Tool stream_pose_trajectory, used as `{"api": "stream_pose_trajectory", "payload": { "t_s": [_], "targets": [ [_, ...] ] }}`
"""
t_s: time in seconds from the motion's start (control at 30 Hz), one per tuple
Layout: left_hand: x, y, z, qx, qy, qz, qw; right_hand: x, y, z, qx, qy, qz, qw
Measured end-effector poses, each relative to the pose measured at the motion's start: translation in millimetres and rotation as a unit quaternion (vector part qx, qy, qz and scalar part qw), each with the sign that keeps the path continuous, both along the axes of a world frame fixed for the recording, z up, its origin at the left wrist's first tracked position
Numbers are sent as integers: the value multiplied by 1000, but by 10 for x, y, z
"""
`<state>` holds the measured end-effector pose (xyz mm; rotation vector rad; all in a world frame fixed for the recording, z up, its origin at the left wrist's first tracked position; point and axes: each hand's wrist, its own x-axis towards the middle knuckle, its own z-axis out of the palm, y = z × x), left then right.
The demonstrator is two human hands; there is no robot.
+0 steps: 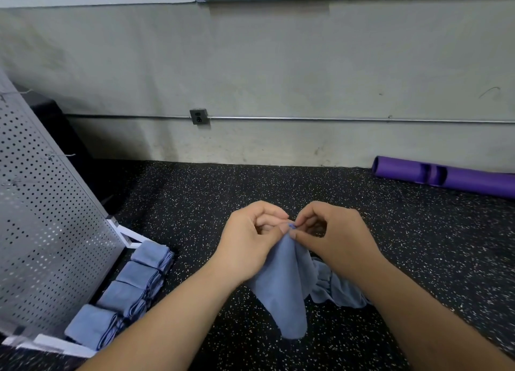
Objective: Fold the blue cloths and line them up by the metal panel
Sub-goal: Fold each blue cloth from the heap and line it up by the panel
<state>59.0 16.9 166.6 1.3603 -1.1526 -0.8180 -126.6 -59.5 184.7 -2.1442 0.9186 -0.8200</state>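
Both hands [292, 231] pinch one soft, limp blue cloth [287, 287] by its corner.

1. A scuffed grey-green wall [278, 64] fills the upper half.
2. A thin conduit [334, 119] crosses it, meeting a grey outlet box [198, 116].
3. Black speckled floor [418, 245] covers the lower half.
4. A purple tube [446, 178] lies at the right, by the wall.

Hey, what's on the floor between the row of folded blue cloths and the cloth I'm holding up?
Only bare speckled floor lies between the folded cloths and the held cloth, in the head view; the left forearm hides part of it.
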Motion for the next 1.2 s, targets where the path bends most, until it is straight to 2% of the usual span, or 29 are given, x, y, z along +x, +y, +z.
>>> {"api": "stream_pose_trajectory", "payload": {
  "t_s": [0.2, 0.33, 0.47, 0.7, 1.0, 1.2],
  "targets": [
    [180, -24, 87, -45, 3, 11, 999, -90, -136, -22, 48, 68, 61, 995],
    [377, -22, 125, -65, 6, 29, 997, -175, -236, -32, 35, 88, 72, 993],
    [592, -6, 165, -75, 20, 60, 995, -319, -351, 11, -8, 125, 54, 991],
    [858, 5, 181, -95, 34, 115, 988, -596, -505, 53, -39, 140, 41, 989],
    [1072, -32, 97, -99, 14, 190, 977, -725, -577, 57, -118, 181, 10, 976],
    [1051, -52, 79, -93, -21, 207, 974, -709, -614, 33, -183, 167, -74, 966]
  ]
}}
